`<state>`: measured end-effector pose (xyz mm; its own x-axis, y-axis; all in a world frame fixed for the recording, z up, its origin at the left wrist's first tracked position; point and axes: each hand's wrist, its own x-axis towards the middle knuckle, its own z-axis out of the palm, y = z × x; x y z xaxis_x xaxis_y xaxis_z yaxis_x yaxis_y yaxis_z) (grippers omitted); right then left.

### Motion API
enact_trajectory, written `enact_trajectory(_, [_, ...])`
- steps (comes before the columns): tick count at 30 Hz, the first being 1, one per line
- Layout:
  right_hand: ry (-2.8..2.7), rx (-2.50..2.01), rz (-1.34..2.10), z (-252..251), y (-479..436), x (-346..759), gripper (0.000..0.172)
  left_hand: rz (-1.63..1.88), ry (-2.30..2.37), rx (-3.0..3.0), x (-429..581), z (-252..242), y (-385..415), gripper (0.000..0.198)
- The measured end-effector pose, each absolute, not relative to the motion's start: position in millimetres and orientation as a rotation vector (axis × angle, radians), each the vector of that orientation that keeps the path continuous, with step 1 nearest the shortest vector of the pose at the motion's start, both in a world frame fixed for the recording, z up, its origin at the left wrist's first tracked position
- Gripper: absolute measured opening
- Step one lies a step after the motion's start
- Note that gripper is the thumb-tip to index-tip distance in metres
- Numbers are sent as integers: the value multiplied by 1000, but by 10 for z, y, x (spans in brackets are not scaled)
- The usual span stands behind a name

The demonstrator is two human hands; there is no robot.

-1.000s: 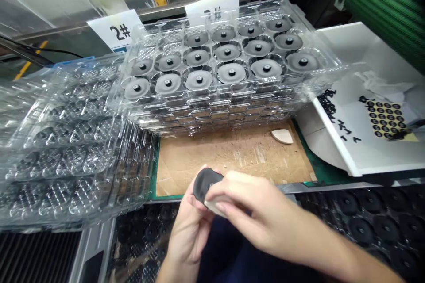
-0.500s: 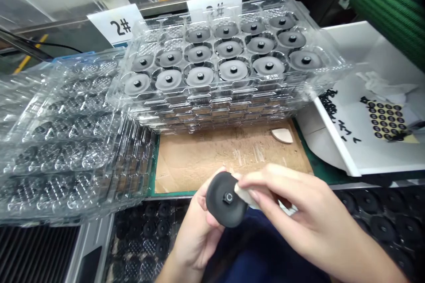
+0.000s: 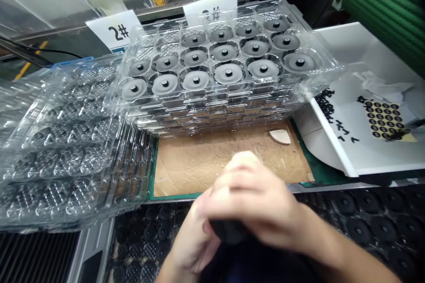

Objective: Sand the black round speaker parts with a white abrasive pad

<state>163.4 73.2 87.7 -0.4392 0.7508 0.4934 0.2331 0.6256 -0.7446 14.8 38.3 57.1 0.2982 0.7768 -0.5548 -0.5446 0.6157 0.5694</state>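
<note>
My left hand (image 3: pixel 192 234) is closed around the edge of a round black disc (image 3: pixel 229 231), tilted above my lap at the table's front edge. Only the disc's lower part shows; its face and small central hub are covered. Over it lies my right hand (image 3: pixel 252 194), fingers curled and smeared by motion. The small white pad seen in those fingers a moment ago is hidden behind them now. Beyond the hands, a white wedge-shaped pad (image 3: pixel 280 136) rests on a cardboard sheet (image 3: pixel 186 168).
Stacked clear trays (image 3: pixel 226 93) stand behind the cardboard, the top one holding several black discs. More clear trays (image 3: pixel 66 141) are piled at left. On the right, a white bin (image 3: pixel 381 159) contains small black pieces and a sheet of round stickers (image 3: pixel 385 119). Black discs in trays (image 3: pixel 368 225) lie below the front edge.
My right hand has swung left and up over the disc, covering its face and hub. The white pad has gone out of sight. My left hand still holds the disc in nearly the same place.
</note>
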Motion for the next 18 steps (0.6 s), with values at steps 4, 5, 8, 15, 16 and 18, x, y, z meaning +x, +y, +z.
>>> enact_trajectory(4, [-1605,-1401,1112,346,897,1828,29,887,787,257,127,556,425,48])
enact_trajectory(5, [-1577,-1500,1152,179,904,1874,34,908,786,243,114,536,431,48])
enact_trajectory(8, [-1642,-1603,1154,-268,793,1942,25,956,834,220,84,460,452,56])
enact_trajectory(15, [-1714,-1767,1042,-625,368,1842,32,1035,870,199,90,384,536,63])
enact_trajectory(16, [-1709,-1784,1020,-642,365,1837,31,1044,860,211,88,378,540,62])
enact_trajectory(18, [-1683,-1809,976,-655,416,1845,28,1062,854,232,84,362,543,60])
